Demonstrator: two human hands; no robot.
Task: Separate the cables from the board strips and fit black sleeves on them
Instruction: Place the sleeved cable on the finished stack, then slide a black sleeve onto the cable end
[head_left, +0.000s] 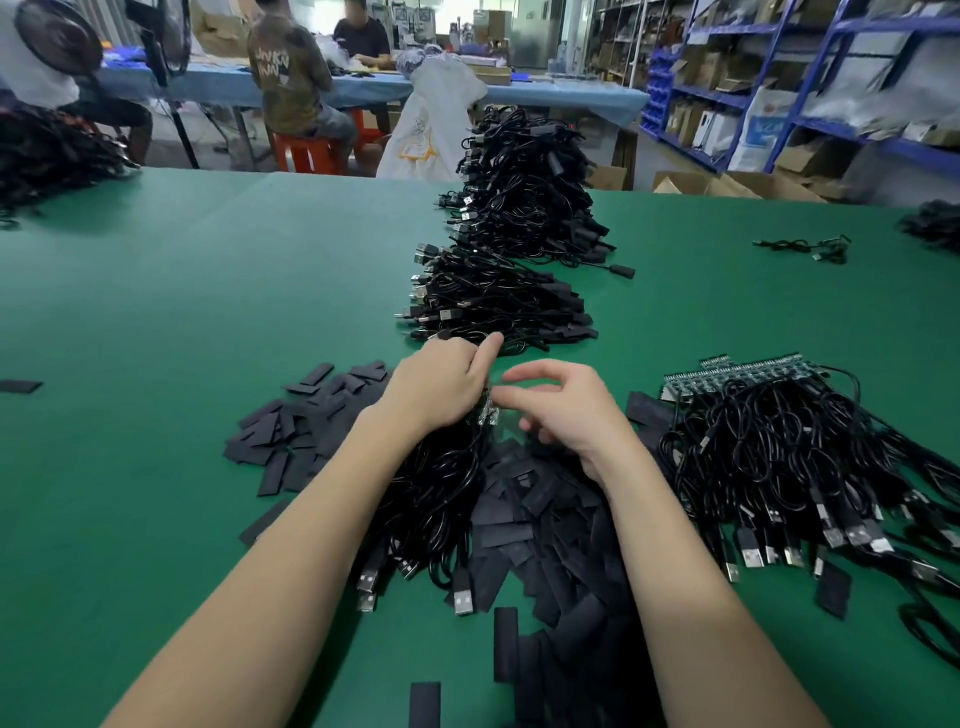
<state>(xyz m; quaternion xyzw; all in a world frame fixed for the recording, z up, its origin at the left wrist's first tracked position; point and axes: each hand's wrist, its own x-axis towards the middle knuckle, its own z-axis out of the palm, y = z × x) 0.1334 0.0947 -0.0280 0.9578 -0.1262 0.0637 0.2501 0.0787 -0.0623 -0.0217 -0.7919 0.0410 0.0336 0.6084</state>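
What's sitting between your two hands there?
In the head view, a small circuit board piece with black cables attached lies between the left hand and right hand.

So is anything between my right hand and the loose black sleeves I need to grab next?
Nothing visible blocks it. The right hand hovers directly above the black sleeves heaped on the green table. The left hand holds a cable bundle just beside them.
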